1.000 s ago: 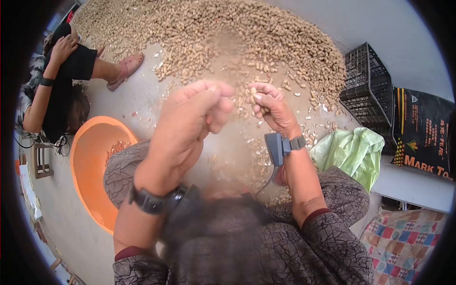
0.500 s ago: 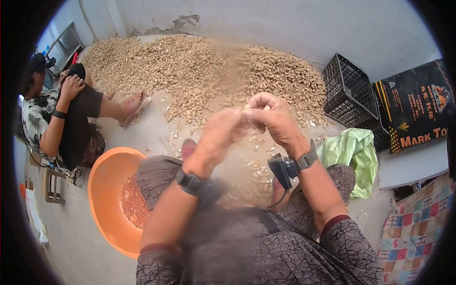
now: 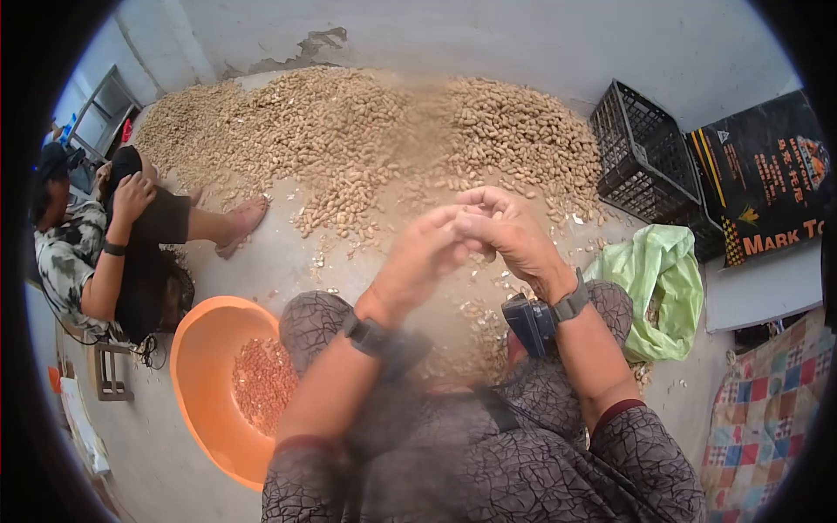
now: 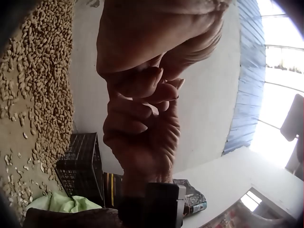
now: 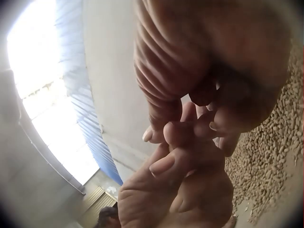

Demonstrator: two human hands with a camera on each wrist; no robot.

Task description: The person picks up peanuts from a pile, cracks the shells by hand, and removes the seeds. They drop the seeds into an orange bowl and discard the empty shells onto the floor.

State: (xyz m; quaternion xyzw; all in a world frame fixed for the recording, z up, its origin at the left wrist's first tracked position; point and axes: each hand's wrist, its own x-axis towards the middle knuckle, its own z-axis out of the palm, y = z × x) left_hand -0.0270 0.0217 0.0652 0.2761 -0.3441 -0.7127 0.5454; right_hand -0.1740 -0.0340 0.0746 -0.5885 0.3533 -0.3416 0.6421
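My left hand (image 3: 418, 261) and right hand (image 3: 520, 242) meet in front of my body, fingertips together. Their fingers are curled in around a peanut, mostly hidden; a small pale bit of the peanut (image 4: 154, 110) shows between the fingers in the left wrist view. In the right wrist view both thumbs lie close beside each other. Beyond the hands a broad heap of unshelled peanuts (image 3: 514, 131) spreads on the floor. An orange basin (image 3: 187, 357) stands left of my knee with reddish shelled kernels (image 3: 261, 383) inside.
A black plastic crate (image 3: 641, 157) and a dark printed sack (image 3: 767, 183) stand at the right by the wall. A green woven bag (image 3: 654, 288) slumps beside my right knee. At the left sits another person (image 3: 74, 253) near a low wooden stool (image 3: 112, 370).
My left hand has moved right to meet the right hand, where a peanut showed between finger and thumb. The head view has tilted up, showing more wall.
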